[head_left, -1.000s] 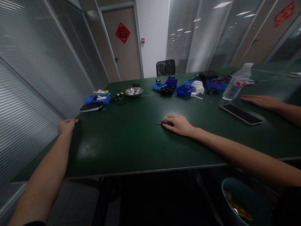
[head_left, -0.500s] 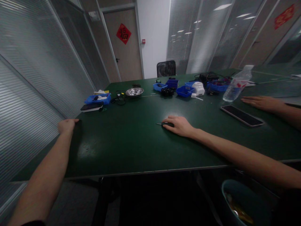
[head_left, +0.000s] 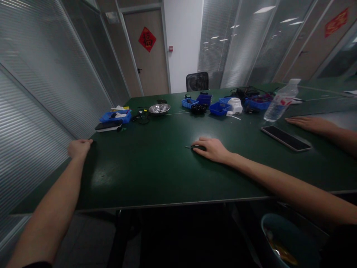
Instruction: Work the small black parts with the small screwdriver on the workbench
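My right hand (head_left: 212, 149) rests on the green table with its fingers closed over a small screwdriver (head_left: 199, 147). The tool's dark handle lies under my fingers, and its thin metal shaft points left. Near the table's left side, my left hand (head_left: 79, 148) is closed in a pinch. Something small and dark shows at its fingertips, too little of it to name. Beyond that hand lie a dark notebook-like item (head_left: 108, 126) and a blue tray (head_left: 118, 117) with odds and ends in it.
A metal bowl (head_left: 159, 109) stands at the back, with several blue bins (head_left: 219, 108) and cables to its right. On the right are a plastic bottle (head_left: 280, 102), a phone (head_left: 286, 138) and another person's flat hand (head_left: 314, 124). Below the table edge stands a waste bin (head_left: 267, 227).
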Available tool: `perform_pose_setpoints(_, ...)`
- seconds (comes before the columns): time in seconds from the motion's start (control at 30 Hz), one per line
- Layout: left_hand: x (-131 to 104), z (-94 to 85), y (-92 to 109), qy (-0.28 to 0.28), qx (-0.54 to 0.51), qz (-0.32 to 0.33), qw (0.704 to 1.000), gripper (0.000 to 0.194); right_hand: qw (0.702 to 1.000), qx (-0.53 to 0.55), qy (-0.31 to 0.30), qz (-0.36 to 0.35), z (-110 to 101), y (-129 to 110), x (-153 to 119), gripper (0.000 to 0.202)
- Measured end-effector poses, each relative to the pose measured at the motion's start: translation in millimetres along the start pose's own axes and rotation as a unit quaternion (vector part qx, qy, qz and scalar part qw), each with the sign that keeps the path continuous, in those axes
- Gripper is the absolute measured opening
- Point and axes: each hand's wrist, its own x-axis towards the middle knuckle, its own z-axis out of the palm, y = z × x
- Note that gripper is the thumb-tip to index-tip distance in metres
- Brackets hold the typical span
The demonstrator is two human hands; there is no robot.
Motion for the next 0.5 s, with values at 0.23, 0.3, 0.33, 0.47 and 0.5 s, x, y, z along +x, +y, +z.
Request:
perform_pose_setpoints(0.23,-26,-3.6,32,0.009,0.207,0.121,0.971,0.037,1.000,-0.003,-0.001,-0.003,-2,0,0,0.044)
perform_pose_setpoints(0.3,-33,-6.7,37,-0.002,0.230,0.141,0.963,0.035,1.000,-0.008,0.000,-0.002,0,1,-1,0.044)
perform_pose_setpoints(0.33,-36,-8.7,38,-0.008,0.239,0.148,0.960,0.034,1.000,-0.011,0.001,-0.003,1,1,-1,0.044)
perform_pose_setpoints(0.47,-45,-16.0,42,-0.008,0.266,0.162,0.950,0.035,1.000,-0.014,0.006,-0.007,3,1,-2,0.045)
perform_pose_setpoints(0.5,-47,-17.1,43,-0.006,0.271,0.167,0.948,0.034,1.000,-0.014,0.005,-0.008,3,0,-2,0.045)
